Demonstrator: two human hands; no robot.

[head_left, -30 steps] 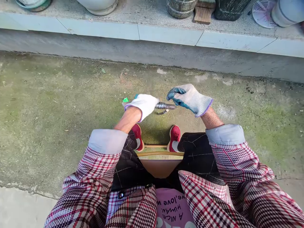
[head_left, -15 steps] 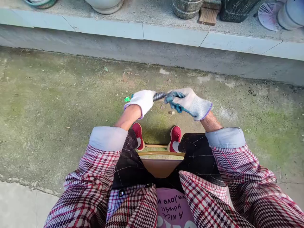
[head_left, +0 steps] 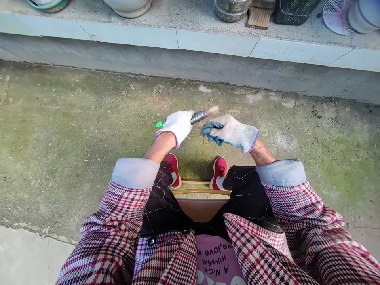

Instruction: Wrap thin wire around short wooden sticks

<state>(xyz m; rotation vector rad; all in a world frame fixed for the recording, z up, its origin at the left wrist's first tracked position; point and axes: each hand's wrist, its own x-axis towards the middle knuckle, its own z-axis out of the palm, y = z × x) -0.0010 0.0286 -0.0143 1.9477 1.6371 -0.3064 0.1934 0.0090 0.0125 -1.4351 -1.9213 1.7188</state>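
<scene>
My left hand [head_left: 178, 124], in a white work glove, is closed around a stick wound with dark, shiny wire or tape [head_left: 198, 117]. Its pale, wood-coloured tip [head_left: 211, 110] points up and to the right; the rest is hidden in the glove. My right hand [head_left: 224, 130] wears a white glove with blue-coated fingers. Just below and right of the tip, it is apart from the stick, its fingers curled in against the thumb. Whether anything small is pinched there is hidden. A bright green scrap [head_left: 158, 124] shows just left of my left hand.
Beneath my hands lies a mossy concrete floor [head_left: 89, 118]. Ahead runs a tiled ledge [head_left: 213, 41] bearing a pale pot [head_left: 129, 8], a metal container [head_left: 231, 10], a wooden piece [head_left: 259, 16] and a dark container [head_left: 293, 12]. Two red shoes [head_left: 173, 170] rest below.
My right hand has come off the end of the wound stick and moved slightly down and left, uncovering the pale tip. My left hand keeps its hold, almost still.
</scene>
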